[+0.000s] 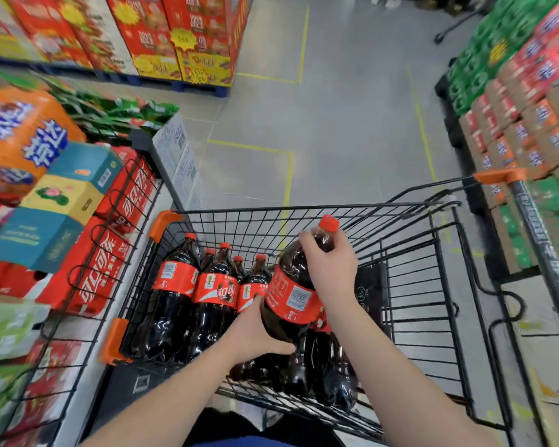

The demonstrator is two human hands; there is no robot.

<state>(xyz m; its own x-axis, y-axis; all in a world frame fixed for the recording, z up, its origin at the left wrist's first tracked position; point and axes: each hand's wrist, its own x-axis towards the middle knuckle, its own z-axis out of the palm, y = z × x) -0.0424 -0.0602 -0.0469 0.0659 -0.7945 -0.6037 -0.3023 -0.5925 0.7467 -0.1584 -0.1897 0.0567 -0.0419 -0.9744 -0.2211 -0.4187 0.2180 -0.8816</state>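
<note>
I hold a large cola bottle (292, 296) with a red cap and red label over a black wire shopping cart (413, 285). My right hand (331, 269) grips its neck and shoulder from above. My left hand (260, 333) holds the lower body from the left and below, thumb curled round the front. The bottle tilts, cap pointing up and to the right. Several more cola bottles (207, 295) stand upright in the cart's left half, and another one lies under the held bottle.
A wire rack (88, 285) of red cola cases and coloured boxes stands against the cart's left side. Stacked drink cases (530, 124) line the right. Red cartons on blue pallets (162, 40) stand at the far left. Grey floor with yellow lines (304, 124) stretches ahead.
</note>
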